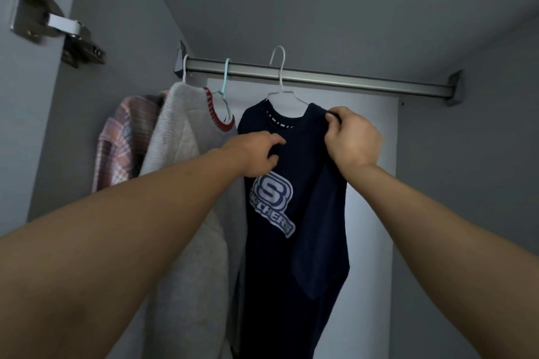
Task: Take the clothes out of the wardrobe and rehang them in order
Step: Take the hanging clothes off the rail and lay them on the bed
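Observation:
A navy T-shirt (294, 259) with a white and blue logo hangs on a white wire hanger (280, 79) whose hook sits at the metal rail (350, 80). My right hand (351, 140) pinches the shirt's right shoulder, up by the hanger arm. My left hand (258, 154) grips the fabric on the chest just below the collar. To the left hang a grey knitted sweater (180, 183) with a red-striped collar on a pale blue hanger (225, 79), and a pink plaid shirt (122, 140) on a white hanger.
The wardrobe's grey side walls close in on both sides. A metal door hinge (58, 26) is fixed at the upper left. The rail's right half carries no hangers. The pale back panel (370, 213) shows behind the navy shirt.

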